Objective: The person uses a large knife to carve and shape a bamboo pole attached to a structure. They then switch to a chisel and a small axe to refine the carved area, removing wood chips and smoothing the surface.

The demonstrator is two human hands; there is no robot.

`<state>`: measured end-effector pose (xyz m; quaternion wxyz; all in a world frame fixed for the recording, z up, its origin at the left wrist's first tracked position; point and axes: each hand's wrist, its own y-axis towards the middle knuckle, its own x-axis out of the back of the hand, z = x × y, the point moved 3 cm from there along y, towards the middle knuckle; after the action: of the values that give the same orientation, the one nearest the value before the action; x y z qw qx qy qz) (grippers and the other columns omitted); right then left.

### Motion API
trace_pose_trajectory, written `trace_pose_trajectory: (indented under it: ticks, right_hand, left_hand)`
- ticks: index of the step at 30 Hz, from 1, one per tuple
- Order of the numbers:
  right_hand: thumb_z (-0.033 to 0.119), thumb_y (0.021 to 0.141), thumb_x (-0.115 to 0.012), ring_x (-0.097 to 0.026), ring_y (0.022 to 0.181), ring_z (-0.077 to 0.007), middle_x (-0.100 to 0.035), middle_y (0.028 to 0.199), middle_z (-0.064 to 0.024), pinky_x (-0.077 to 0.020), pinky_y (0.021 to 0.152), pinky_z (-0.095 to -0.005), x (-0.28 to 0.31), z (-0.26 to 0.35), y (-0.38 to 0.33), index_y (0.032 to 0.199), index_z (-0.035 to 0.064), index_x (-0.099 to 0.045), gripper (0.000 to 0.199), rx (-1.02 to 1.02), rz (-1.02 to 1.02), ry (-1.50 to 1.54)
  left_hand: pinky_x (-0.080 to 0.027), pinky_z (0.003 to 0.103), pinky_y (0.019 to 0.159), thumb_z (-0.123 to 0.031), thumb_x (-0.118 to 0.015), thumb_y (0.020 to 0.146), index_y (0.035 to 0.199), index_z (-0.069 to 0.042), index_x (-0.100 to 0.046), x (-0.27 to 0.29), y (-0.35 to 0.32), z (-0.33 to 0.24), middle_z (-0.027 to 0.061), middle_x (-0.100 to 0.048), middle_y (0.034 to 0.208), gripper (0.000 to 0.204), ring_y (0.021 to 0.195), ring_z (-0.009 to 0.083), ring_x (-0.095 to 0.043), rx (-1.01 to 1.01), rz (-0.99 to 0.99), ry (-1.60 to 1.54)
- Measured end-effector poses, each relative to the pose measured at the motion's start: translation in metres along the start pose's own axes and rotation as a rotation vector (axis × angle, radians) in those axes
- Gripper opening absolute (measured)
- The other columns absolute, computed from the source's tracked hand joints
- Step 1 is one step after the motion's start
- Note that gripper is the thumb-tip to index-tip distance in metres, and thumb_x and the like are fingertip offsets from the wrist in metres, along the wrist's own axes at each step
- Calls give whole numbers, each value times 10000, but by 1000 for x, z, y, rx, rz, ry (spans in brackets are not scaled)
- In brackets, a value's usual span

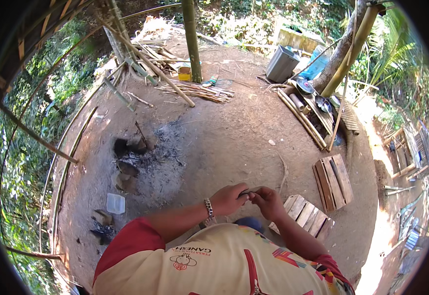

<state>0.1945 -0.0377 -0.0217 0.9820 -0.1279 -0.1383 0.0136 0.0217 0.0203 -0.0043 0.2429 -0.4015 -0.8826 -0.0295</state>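
Closest of all is a cream shirt [209, 270] with red sleeves, and just beyond it both hands meet in front of the body. Between them sits a small dark object [244, 193], blackish, narrow and smooth-looking; much of it is covered by fingers, so its full shape and material cannot be made out. The left hand [228, 198], with a metal band [208, 209] on its wrist, is curled around the object, whose dark end pokes out past the thumb side. The right hand [267, 200] has thumb and fingers drawn together at that end; whether they grip the object or only touch it, I cannot tell.

Just beside the right forearm stands a slatted wooden stool [304, 216], with a second stool [333, 182] a little farther off. Over on the left, a clear plastic tub [116, 203] lies on bare earth, near stones [126, 178] and pale ash [163, 160]. Farther out come a bundle of thin sticks [199, 92], a bamboo post [191, 42] and a tilted grey bin [281, 64].
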Motion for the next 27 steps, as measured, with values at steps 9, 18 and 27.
trace_pose_trajectory:
  ticks: [9, 18, 27]
  right_hand:
    - [203, 940, -628, -615, 757, -120, -683, 798, -56, -499, 741, -295, 123, 23, 238, 989, -10, -661, 221, 18, -3, -13]
    - [241, 949, -602, -663, 842, -205, -696, 917, -118, -520, 780, -342, 232, 101, 504, 1050, 26, -650, 243, 223, 462, -284]
    - [236, 931, -649, -665, 987, -203, -701, 1066, -145, -515, 864, -317, 264, 74, 746, 1199, 13, -628, 349, 7, 499, -417]
  left_hand:
    - [-494, 389, 676, -236, -559, 943, 959, -53, -566, 106, 267, 31, 133, -653, 793, 185, 740, 265, -645, -41, 129, -34]
    - [-471, 411, 639, -315, -583, 933, 849, -43, -572, 250, 458, 31, 130, -640, 741, 285, 679, 290, -620, 149, -193, 132]
    - [-473, 362, 596, -438, -614, 911, 781, -32, -617, 335, 569, 167, 82, -613, 636, 426, 597, 212, -608, 419, -485, -81]
